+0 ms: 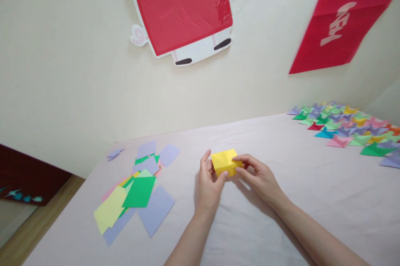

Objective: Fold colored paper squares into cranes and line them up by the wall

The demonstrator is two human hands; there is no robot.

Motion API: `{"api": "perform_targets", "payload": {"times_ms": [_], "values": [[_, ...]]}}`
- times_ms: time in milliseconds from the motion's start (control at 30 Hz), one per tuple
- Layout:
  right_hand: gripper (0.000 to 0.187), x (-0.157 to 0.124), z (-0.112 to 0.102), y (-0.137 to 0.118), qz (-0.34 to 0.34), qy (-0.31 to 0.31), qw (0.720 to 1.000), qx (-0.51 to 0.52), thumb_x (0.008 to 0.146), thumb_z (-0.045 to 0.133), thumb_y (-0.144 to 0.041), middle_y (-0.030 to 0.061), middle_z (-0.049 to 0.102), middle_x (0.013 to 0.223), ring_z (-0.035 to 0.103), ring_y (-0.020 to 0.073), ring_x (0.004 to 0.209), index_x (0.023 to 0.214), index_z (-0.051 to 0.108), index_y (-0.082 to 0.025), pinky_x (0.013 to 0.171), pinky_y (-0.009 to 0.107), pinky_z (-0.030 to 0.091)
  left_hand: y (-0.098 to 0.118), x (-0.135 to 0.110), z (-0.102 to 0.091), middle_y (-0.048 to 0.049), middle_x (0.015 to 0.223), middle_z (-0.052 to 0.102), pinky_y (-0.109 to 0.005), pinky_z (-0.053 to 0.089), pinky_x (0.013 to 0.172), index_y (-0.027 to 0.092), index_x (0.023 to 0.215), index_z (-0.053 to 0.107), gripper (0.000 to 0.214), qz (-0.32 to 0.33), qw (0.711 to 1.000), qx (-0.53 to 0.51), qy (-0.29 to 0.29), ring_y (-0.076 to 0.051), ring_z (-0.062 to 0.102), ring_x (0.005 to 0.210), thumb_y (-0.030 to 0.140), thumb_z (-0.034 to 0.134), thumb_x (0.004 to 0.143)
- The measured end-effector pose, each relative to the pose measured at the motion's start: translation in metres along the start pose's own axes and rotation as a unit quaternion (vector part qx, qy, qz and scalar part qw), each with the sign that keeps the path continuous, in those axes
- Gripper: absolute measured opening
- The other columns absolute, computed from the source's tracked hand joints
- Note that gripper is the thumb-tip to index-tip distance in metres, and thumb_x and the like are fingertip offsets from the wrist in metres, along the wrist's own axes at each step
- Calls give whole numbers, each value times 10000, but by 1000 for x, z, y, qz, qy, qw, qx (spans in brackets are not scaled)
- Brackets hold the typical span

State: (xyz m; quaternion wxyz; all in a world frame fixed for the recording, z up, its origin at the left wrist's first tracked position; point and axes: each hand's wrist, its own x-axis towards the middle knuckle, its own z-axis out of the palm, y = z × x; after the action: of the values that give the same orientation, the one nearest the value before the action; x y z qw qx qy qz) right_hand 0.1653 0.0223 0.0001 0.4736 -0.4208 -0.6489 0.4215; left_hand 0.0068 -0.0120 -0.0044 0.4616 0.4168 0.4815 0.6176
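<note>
A yellow sheet of paper (222, 160), with creases across it, is held up between my two hands over the pale cloth-covered surface (187, 232). My left hand (210, 182) grips its left and lower edge, the thumb in front and the fingers partly hidden behind. On the right side, my right hand (258, 176) pinches the sheet between thumb and forefinger. The paper looks folded along its lower part, though the exact fold is hard to make out.
Loose coloured paper squares, a green one (140, 191) among them, lie scattered at the left. Rows of small folded paper figures (340, 140) stand at the far right. A small purple folded piece (115, 154) rests near the wall (93, 91), which carries red decorations (187, 3).
</note>
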Motion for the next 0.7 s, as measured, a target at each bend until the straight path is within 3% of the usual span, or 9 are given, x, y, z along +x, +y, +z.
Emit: {"api": "perform_targets", "payload": {"times_ms": [167,433,533,700], "values": [[125,0,-1,-4,-46,28,998,-41,820,597,-269,47,697,901,618,220,878,891,692,-229,768,328,478,-3,-1,-4,-1,952,608,-297,479,877,275,1402,393,637,57,995,76,13,-162,618,923,190,626,814],[81,-1,0,-2,-73,57,995,-39,834,596,-230,38,692,895,621,212,885,846,676,-231,807,332,483,-9,-3,-5,-57,1246,606,-353,448,986,255,1271,550,455,48,995,84,-14,-217,568,1135,175,614,828],[102,-1,0,-1,-74,55,995,-48,839,597,-231,37,698,911,618,209,888,895,682,-232,803,332,487,-6,-4,-2,-69,1277,605,-358,463,985,249,1314,495,509,27,999,34,-31,-224,580,1155,183,622,826],[159,-2,0,1,-89,25,994,-60,848,587,-222,48,706,937,621,217,912,952,704,-245,820,351,488,2,-4,0,-61,1146,681,-348,492,928,257,1437,296,720,-9,998,-43,-48,-209,644,1042,214,660,817]]}}
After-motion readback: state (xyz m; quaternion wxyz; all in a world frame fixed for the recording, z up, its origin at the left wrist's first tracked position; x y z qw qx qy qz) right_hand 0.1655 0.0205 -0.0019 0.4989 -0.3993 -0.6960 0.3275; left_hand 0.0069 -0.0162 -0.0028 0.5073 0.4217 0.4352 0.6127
